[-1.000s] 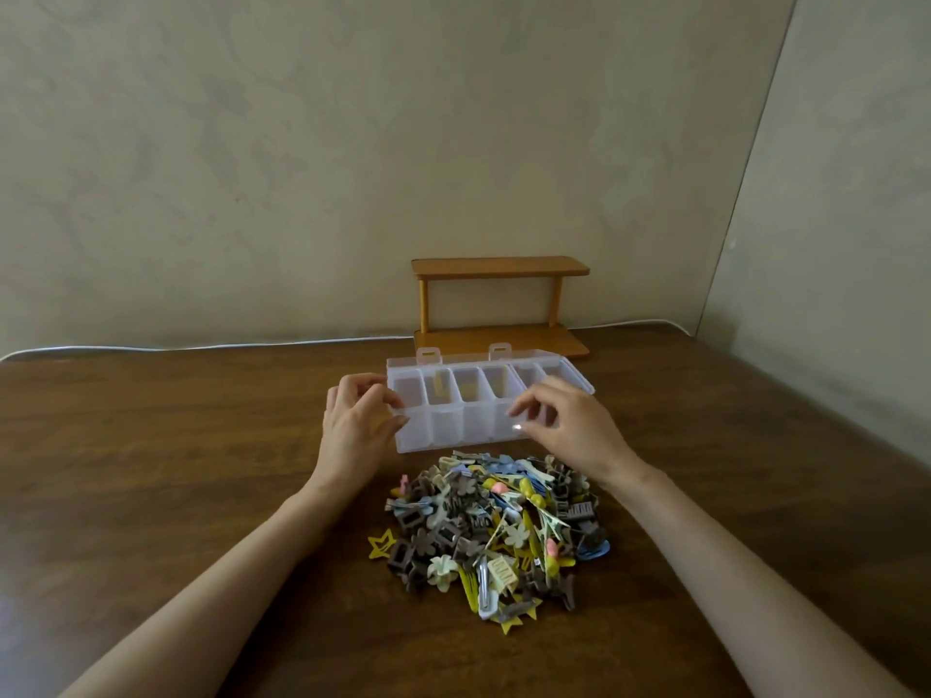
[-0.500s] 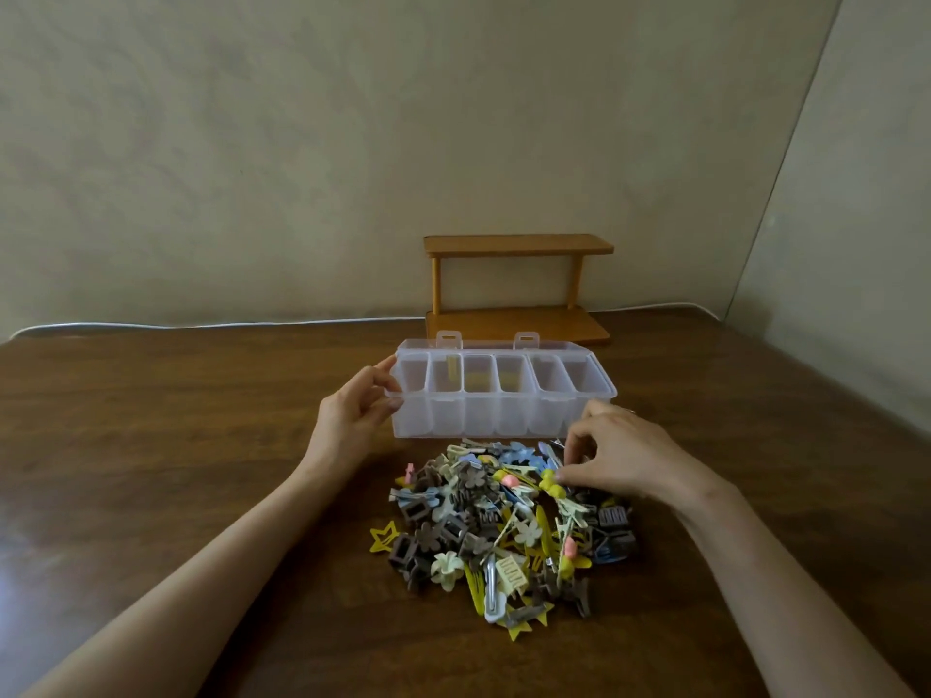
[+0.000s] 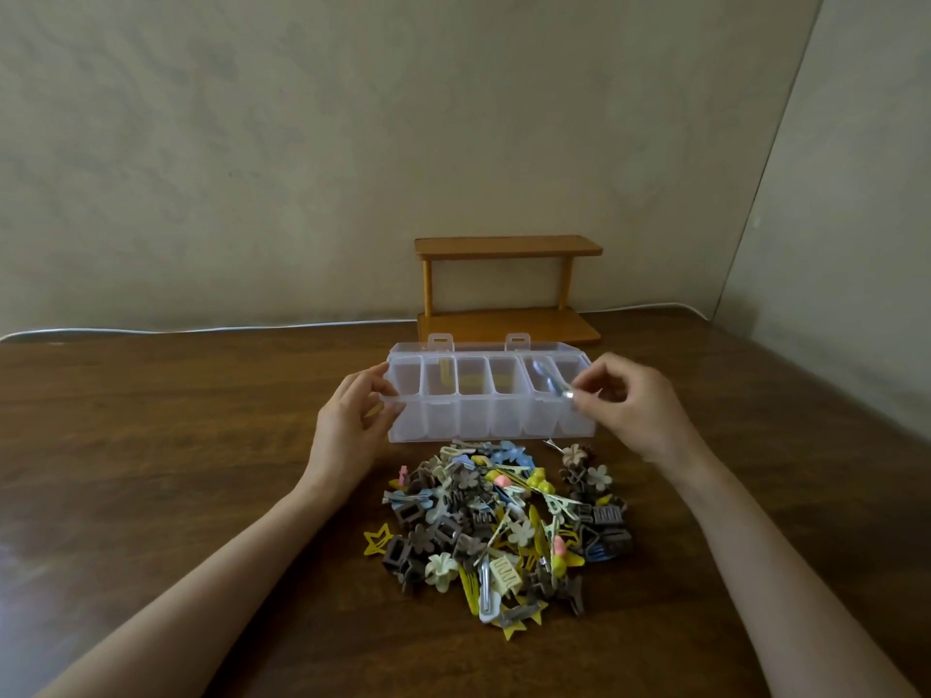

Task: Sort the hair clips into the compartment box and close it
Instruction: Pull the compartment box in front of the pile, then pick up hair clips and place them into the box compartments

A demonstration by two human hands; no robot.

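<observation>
A clear plastic compartment box [image 3: 453, 420] stands open on the brown table, its lid lying back behind it. My left hand [image 3: 352, 420] grips the box's left end, thumb on the front rim. My right hand [image 3: 629, 405] pinches a pale blue-silver hair clip [image 3: 551, 382] over the second compartment from the right. A yellow clip shows in one of the left compartments. A heap of hair clips [image 3: 504, 526], brown, yellow, cream and blue, lies just in front of the box.
A small wooden two-tier shelf [image 3: 509, 289] stands behind the box against the wall. A white cable [image 3: 201, 331] runs along the table's back edge. The wall closes in on the right.
My right hand has left the heap with a pale clip and risen to the box's right compartments. My left hand stays on the box's left end.
</observation>
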